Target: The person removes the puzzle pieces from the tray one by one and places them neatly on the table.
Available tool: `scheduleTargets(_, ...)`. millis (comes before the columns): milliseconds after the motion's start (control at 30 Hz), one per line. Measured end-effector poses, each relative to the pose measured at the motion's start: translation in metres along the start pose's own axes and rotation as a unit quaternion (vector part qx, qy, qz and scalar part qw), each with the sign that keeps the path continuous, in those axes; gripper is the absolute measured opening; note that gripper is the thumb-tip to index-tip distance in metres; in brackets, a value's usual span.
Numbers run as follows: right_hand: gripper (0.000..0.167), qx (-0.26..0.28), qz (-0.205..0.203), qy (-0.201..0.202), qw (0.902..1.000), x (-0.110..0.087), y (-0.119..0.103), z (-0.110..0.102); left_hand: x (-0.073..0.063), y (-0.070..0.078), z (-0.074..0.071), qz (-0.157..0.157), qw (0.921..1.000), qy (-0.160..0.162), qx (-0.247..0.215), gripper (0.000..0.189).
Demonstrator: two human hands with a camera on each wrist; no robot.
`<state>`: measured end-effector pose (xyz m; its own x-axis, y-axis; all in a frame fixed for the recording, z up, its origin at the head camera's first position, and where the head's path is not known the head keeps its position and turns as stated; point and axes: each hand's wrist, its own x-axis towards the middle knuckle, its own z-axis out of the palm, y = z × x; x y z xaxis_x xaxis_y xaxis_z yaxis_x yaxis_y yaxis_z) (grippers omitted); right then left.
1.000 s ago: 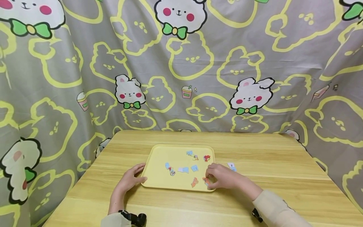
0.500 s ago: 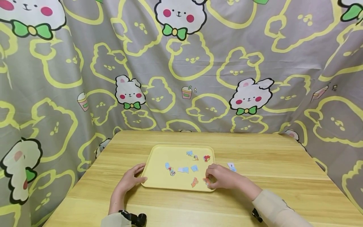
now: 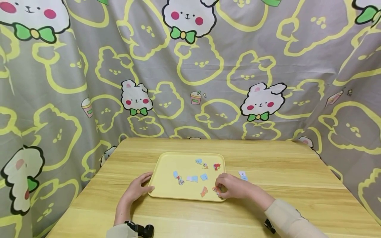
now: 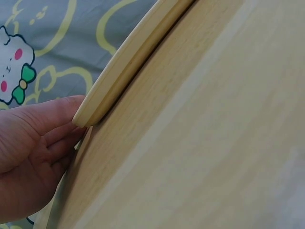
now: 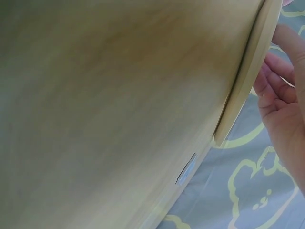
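Little has moved; your right grip pinches an orange piece; relaxed left grip touches tray; curtain behind worktop.

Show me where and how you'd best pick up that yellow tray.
Probably by the raised rim at both short ends of the yellow tray, left hand and right hand, once free of the orange piece, coming from opposite sides. The rim stands above the wooden table, giving an edge to hold. Keep it level: small pieces lie on it.
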<state>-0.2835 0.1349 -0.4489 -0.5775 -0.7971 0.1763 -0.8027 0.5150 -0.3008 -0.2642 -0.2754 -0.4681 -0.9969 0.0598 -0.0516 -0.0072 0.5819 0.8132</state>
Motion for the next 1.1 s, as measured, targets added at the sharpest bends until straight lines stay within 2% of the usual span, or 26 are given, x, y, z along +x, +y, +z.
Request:
scheduleTargets(133,0.010,0.022,-0.013,0.012,0.9996,-0.001,0.003,0.001,-0.001,0.001,0.000,-0.002,1.0000,-0.002,-0.003,0.066)
scheduleTargets(300,0.010,0.054,-0.011,0.048,0.9973,-0.001,0.008,0.002,-0.001,0.001,0.000,-0.003,1.0000,-0.003,-0.003,0.067)
scheduleTargets(667,0.007,0.073,-0.008,0.094,0.9928,-0.001,0.012,-0.001,-0.001,0.001,-0.001,-0.004,1.0000,-0.001,-0.005,0.066)
scheduleTargets(833,0.008,0.095,0.016,0.112,0.9890,-0.001,0.011,-0.003,-0.002,0.002,-0.001,-0.004,1.0000,-0.002,-0.005,0.065)
scheduleTargets(1100,0.014,0.150,0.080,0.121,0.9780,-0.001,0.010,-0.007,-0.003,0.002,-0.001,-0.004,0.9999,-0.004,-0.009,0.066)
